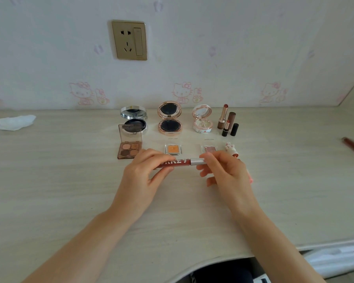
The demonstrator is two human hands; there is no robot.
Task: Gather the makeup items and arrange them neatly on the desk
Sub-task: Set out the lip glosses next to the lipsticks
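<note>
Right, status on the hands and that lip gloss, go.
Left hand grips lip gloss tube; right hand pinches its silver cap end. Tube held level above desk. Compacts, palettes, lipsticks lined up behind. Nothing blocking.

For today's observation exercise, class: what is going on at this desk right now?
A person holds a reddish lip gloss tube level above the desk, the left hand gripping its coloured body and the right hand pinching its silver cap end. Behind it, open compacts, an eyeshadow palette and uncapped lipsticks stand in rows near the wall.
</note>
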